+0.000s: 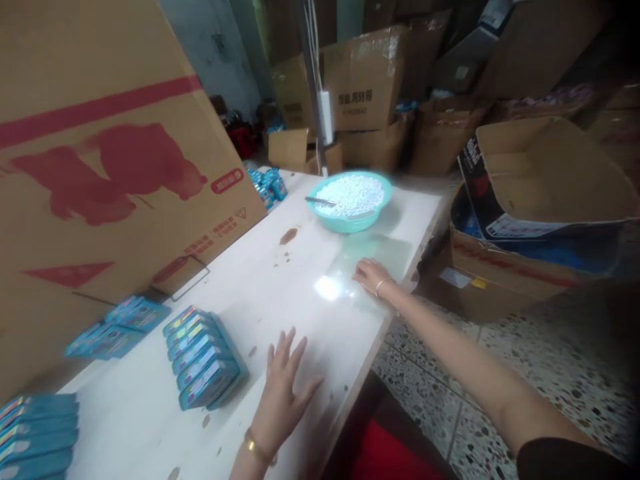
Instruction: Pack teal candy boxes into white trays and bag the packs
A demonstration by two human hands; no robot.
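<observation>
My left hand (pixel 286 385) is spread open over the white table (pixel 280 293), palm down, with nothing in it. Just left of it stands a row of small blue boxes (pixel 203 360), packed side by side. Farther forward, my right hand (pixel 373 277) rests with curled fingers on a clear, shiny sheet (pixel 390 257) near the table's right edge. Whether those fingers pinch anything is hidden. Beyond the sheet sits a turquoise basin (pixel 350 223) full of small white pellets (pixel 353 192), with a metal utensil handle (pixel 320 200) leaning out over its rim.
A large cardboard box (pixel 125 153) borders the table's left side. More blue boxes lie flat (pixel 117 327) beside it, and another row (pixel 37 437) stands at the lower left. Past the right edge, an opened carton (pixel 530 247) is on the speckled floor (pixel 425 373). A pole (pixel 313 87) rises behind the basin.
</observation>
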